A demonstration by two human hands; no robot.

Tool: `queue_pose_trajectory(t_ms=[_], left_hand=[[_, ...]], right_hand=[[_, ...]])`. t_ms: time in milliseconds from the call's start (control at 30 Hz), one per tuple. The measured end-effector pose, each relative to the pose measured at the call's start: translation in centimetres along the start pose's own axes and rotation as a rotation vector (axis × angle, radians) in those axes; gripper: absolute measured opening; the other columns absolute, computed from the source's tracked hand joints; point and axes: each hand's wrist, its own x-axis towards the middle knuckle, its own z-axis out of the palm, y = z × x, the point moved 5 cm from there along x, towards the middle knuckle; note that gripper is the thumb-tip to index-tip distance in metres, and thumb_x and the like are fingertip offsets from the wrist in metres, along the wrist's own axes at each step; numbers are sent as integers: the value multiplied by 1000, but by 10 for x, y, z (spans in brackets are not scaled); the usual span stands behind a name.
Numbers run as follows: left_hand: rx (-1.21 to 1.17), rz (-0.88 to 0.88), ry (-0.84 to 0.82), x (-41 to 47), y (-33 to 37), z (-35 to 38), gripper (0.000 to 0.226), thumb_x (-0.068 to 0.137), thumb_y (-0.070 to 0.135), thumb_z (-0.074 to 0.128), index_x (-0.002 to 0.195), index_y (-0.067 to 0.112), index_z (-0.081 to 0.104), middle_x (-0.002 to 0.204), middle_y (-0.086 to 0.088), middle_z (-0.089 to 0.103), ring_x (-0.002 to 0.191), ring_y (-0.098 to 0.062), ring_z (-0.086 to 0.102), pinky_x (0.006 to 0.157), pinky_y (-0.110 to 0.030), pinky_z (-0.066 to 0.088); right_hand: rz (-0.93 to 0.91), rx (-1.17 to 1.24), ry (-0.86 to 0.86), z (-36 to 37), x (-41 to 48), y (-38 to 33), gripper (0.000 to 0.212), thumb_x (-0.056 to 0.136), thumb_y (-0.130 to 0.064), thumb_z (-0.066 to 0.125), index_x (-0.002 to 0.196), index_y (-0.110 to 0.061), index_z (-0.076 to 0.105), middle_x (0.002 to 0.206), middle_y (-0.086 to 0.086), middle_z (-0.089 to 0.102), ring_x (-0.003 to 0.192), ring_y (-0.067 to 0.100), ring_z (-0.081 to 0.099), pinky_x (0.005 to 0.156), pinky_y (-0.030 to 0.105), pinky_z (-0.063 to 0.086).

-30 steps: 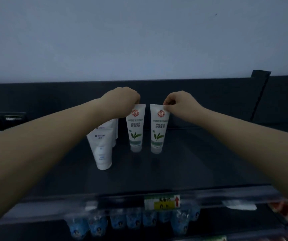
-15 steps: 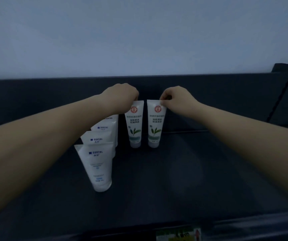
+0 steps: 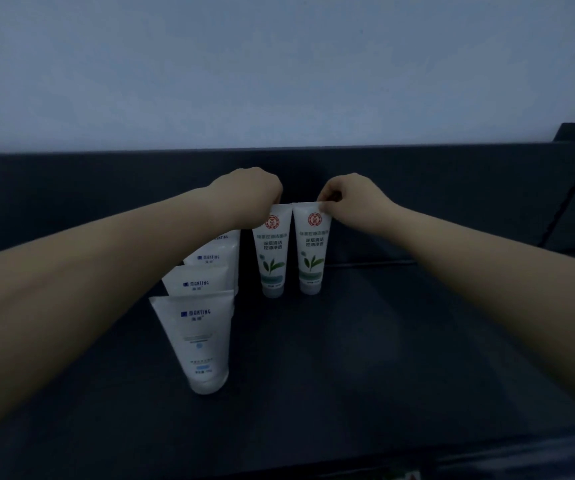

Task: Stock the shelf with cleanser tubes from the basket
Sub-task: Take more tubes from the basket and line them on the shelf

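Observation:
Two white cleanser tubes with a red seal and a green leaf stand cap-down side by side near the back of the dark shelf (image 3: 400,341). My left hand (image 3: 248,195) pinches the crimped top of the left green-leaf tube (image 3: 273,258). The right green-leaf tube (image 3: 311,254) is held the same way at its top edge by my right hand (image 3: 352,199). Both tubes are upright and nearly touch each other. The basket is out of view.
To the left runs a front-to-back row of several white tubes with blue lettering, the nearest one (image 3: 203,344) standing well forward. The shelf's dark back panel (image 3: 106,188) rises behind the tubes, and a slanted dark divider (image 3: 570,195) bounds the right side.
The camera has moved closer and higher, so the lower shelf and price tag have dropped out of view. Both hands have stayed on the tops of the two green-leaf tubes.

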Motion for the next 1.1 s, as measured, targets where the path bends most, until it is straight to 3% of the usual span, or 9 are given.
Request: queue_pose_trajectory(t_ms=[100,300,433,567,733,867,1100], left_hand=[[-5,3,-14,-1,0,0,21,88,1,46,96,5,64,97,-13,65,78,-26,60,61,-32,41],[7,-5,-1,-7,-1,1,22,88,4,47,100,6,66,97,-12,65,86,-29,63,67,-35,49],[13,-7,16,-14,-3,-3,24,88,9,49,108,7,63,106,-12,64,95,-29,62,74,-38,51],[19,7,68,-28,4,-11,35,92,17,50,127,11,51,121,-8,54,107,-25,54,86,-39,49],[100,12,151,-52,11,-17,45,93,34,51,132,12,46,131,-9,52,117,-27,51,96,-42,45],[148,-8,221,-82,18,-21,47,95,41,45,133,12,46,132,-8,53,119,-27,52,101,-40,40],[209,-163,229,-158,27,-30,47,95,40,45,133,14,46,136,-7,50,125,-26,46,106,-40,33]], right_hand=[[8,16,-7,1,-2,-1,9,89,-15,57,92,-16,65,89,-3,61,81,10,56,58,12,39],[17,0,-5,-1,-8,-3,15,87,-16,58,100,-15,67,96,-1,64,87,11,59,59,15,42],[-2,-42,15,-3,-12,-8,27,89,-17,58,115,-13,64,117,3,64,104,15,59,78,21,42],[-27,-69,16,-3,-19,-15,43,90,-18,56,133,-15,52,140,2,49,128,17,46,94,21,35],[-78,-198,-15,3,-34,-27,56,91,-26,52,144,-16,36,154,2,29,142,17,27,115,33,25],[-142,-279,-22,6,-51,-44,58,93,-34,48,147,-18,30,157,1,23,145,15,19,117,37,20],[-301,-259,-41,11,-93,-88,57,95,-39,45,147,-20,31,156,1,25,144,17,22,117,36,21]])
